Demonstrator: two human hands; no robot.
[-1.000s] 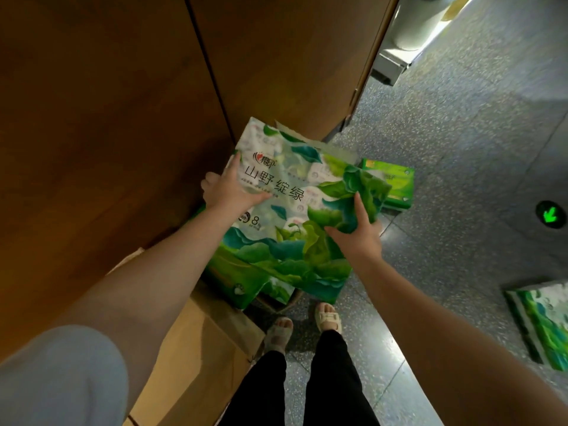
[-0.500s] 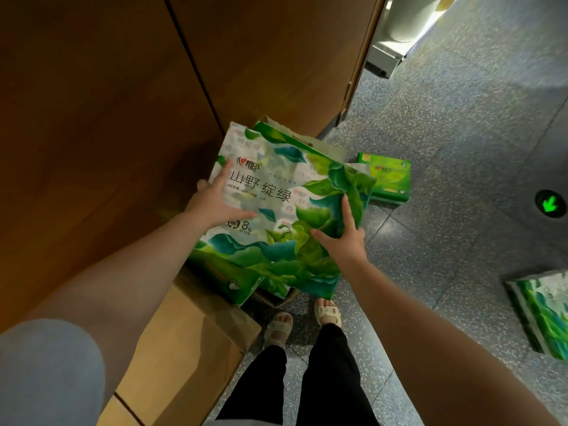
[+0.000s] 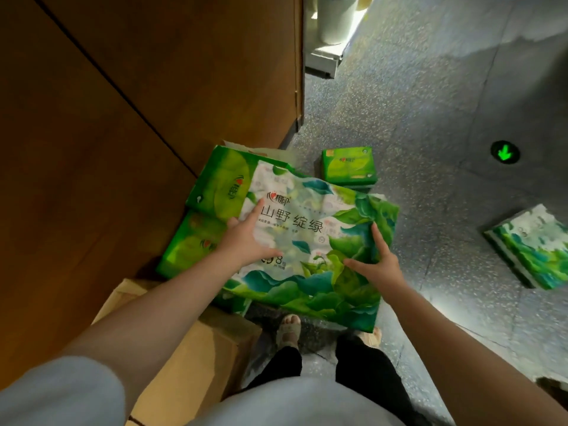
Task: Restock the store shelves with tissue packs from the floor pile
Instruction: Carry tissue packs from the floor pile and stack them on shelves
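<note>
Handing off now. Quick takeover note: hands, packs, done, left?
Left hand: flat on the large tissue pack, fingers spread, no clear grip.
Right hand: on the pack's right edge, fingers open.
That pack lies on the green packs stacked by the wooden cabinet.
Loose on the floor: a small green pack and a second large pack.
Done: no shelf in view, cannot tell.
Left: grip, lift, shelve; then the rest.

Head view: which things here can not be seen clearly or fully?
- Green packs: partly covered by the big tissue pack.
- Left hand and right hand: palms hidden; grip unclear.
- Pack on the floor: cut by the right edge.
- Small print on the big pack: too small.
- Shelves: outside the view.
</note>
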